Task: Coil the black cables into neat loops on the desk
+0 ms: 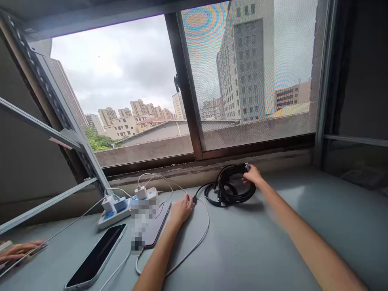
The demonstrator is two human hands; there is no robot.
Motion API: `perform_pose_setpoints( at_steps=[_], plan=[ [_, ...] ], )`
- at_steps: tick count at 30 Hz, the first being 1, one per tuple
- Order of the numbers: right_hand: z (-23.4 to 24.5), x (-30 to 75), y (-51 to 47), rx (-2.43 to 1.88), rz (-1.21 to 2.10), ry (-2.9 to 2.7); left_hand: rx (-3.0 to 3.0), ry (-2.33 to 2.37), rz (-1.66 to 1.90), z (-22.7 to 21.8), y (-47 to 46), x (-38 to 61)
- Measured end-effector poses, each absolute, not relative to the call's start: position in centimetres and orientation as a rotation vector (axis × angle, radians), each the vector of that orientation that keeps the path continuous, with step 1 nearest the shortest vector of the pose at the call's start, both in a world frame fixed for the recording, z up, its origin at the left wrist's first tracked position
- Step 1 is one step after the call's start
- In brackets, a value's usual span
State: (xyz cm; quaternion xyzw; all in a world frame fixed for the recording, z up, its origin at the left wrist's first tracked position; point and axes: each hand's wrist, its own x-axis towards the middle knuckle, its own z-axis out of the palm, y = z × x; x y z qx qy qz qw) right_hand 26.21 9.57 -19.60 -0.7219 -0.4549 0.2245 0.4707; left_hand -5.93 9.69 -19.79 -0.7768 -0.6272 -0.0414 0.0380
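Observation:
A coiled black cable (222, 182) is at the back of the grey-blue table, by the window wall. My right hand (253, 176) is closed on the right side of the coil, near a pale connector at its top. The coil's right side looks raised off the table. My left hand (182, 208) is closed on the black plug (195, 199) at the cable's left end; its fingertips are partly hidden. A thin white cord (206, 230) loops across the table beside my left hand. A tablet-like device (157, 230) lies just left of my left forearm.
A white power strip (113, 219) with several chargers stands at the back left. In front of it lies a large phone (98, 254). Another person's hand (22, 251) rests at the far left edge. Metal shelf posts (72, 121) flank the window.

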Motion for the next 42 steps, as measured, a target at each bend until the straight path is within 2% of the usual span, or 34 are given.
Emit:
perform_pose_setpoints(
  at_steps=[7,12,17,24,29,38,42],
  plan=[
    [-14.6,25.1,8.6,-1.437,0.655,-1.03,-2.398,-1.9,-0.129,-20.0,9.6,-6.0],
    [-13.4,23.7,8.3,-1.283,0.739,-0.958,-2.396,-1.892,-0.134,-20.2,9.5,-6.0],
    [-15.9,20.8,9.7,-1.281,0.85,-0.889,-2.386,-1.896,-0.137,-20.4,9.4,-6.0],
    [-21.9,18.6,10.8,-1.521,0.981,-0.799,-2.375,-1.88,-0.122,-20.5,9.5,-6.1],
    [-22.9,19.0,11.4,-1.634,0.894,-0.913,-2.375,-1.875,-0.114,-20.7,9.6,-6.2],
    [-23.4,19.2,11.7,-1.928,0.481,-1.233,-2.398,-1.88,-0.123,-20.9,9.7,-6.3],
    [-23.8,19.4,11.6,-2.04,0.403,-1.308,-2.402,-1.882,-0.126,-20.9,9.7,-6.3]
  ],
)
